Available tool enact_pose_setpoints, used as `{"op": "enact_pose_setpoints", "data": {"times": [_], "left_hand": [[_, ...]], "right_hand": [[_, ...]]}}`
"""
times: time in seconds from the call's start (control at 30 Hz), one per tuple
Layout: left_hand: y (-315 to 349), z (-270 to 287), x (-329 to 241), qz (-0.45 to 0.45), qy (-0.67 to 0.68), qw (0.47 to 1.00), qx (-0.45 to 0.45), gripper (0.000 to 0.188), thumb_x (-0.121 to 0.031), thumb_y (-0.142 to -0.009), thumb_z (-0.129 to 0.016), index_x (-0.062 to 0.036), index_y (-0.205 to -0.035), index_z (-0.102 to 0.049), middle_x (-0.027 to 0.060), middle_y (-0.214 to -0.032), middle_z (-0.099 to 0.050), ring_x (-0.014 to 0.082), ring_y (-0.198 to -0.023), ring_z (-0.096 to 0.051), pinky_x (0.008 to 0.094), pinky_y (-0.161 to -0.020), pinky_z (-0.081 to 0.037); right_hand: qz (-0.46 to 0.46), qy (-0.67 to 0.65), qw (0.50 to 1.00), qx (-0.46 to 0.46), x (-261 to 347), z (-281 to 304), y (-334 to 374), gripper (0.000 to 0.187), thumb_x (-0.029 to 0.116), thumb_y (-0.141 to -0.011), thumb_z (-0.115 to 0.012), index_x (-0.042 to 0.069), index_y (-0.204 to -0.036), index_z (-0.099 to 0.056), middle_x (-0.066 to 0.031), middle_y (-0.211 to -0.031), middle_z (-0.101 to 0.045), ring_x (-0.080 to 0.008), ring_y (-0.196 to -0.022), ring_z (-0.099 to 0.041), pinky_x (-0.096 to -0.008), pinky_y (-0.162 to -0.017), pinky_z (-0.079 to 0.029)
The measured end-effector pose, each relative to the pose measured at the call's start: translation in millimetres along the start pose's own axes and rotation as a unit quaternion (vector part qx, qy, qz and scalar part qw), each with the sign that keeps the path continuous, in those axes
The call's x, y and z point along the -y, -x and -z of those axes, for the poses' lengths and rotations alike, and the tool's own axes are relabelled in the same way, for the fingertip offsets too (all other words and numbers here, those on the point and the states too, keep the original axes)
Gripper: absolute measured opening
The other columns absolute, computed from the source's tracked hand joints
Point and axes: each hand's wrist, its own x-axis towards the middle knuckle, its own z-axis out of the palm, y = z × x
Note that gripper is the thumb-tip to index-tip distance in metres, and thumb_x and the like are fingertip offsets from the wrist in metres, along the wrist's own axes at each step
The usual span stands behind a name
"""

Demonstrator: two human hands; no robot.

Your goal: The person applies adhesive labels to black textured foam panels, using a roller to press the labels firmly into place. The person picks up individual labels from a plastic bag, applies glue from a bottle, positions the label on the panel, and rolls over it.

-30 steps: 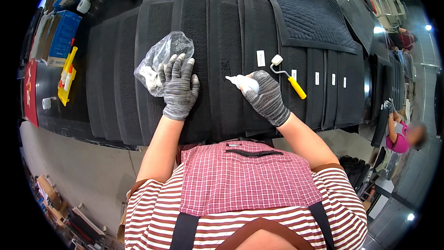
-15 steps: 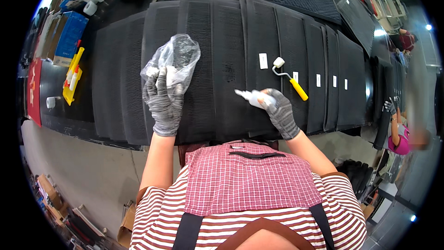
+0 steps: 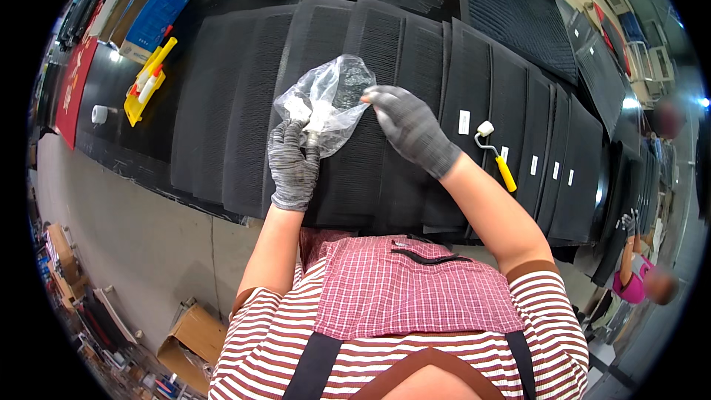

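While the left hand (image 3: 294, 170) grips, fingers curled, the near side of a clear bag (image 3: 326, 81) with white contents (image 3: 299, 108), the right hand (image 3: 407, 126) is at its right edge, bent fingers too blurred to tell whether they pinch it. Black mats (image 3: 415, 52) lie beneath the bag, 1 roller (image 3: 506, 174) to its right.

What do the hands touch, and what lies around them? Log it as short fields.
Left hand: grey-gloved, touching crumpled clear plastic bag at its lower part
Right hand: grey-gloved, at the bag's right edge; grip unclear
Inside bag: white objects, shapes unclear
Under bag: overlapping ribbed black mats
Right side: small yellow-handled roller with white head; rectangular white labels
Left side: yellow plastic tray, short white cylindrical roll
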Motion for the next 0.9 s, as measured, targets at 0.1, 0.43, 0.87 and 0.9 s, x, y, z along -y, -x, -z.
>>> {"op": "enact_pose_setpoints", "data": {"times": [0.1,0.43,0.87,0.9], "left_hand": [[4,2,11,0.017,0.026,0.999,-0.005,0.032,-0.002,-0.081,-0.066,-0.0003,-0.113,-0.061,0.019,-0.103,-0.061,0.0349,-0.096,-0.059,0.0415,-0.085,-0.048],[12,-3,23,0.075,0.072,0.995,0.002,0.041,-0.001,-0.084,-0.062,0.0021,-0.125,-0.056,0.0183,-0.111,-0.06,0.0304,-0.101,-0.06,0.0379,-0.092,-0.048],[9,-3,21,0.056,0.054,0.997,0.008,0.041,-0.001,-0.084,-0.062,0.0029,-0.124,-0.056,0.0194,-0.111,-0.06,0.0316,-0.103,-0.059,0.0385,-0.093,-0.048],[9,-3,21,0.061,0.065,0.996,0.006,0.04,-0.001,-0.084,-0.062,0.0028,-0.124,-0.056,0.0185,-0.112,-0.06,0.0304,-0.103,-0.059,0.0379,-0.093,-0.048]], "right_hand": [[-0.156,0.071,0.943,0.283,-22,-41,-50,0.018,0.012,-0.09,-0.06,0.009,-0.104,-0.07,-0.0133,-0.104,-0.067,-0.0299,-0.101,-0.063,-0.0407,-0.087,-0.051],[-0.127,0.188,0.915,0.333,-13,-79,-78,0.032,0.037,-0.086,-0.065,0.007,-0.088,-0.075,-0.013,-0.085,-0.07,-0.0312,-0.082,-0.065,-0.0422,-0.079,-0.05],[-0.219,-0.067,0.955,0.189,-18,-43,-60,0.02,0.024,-0.084,-0.071,0.007,-0.094,-0.072,-0.0122,-0.085,-0.071,-0.0248,-0.079,-0.067,-0.0377,-0.073,-0.052],[-0.259,-0.114,0.943,0.177,-23,-41,-57,0.019,0.02,-0.081,-0.075,0.004,-0.091,-0.07,-0.009,-0.083,-0.071,-0.0182,-0.073,-0.065,-0.0336,-0.067,-0.051]]}}
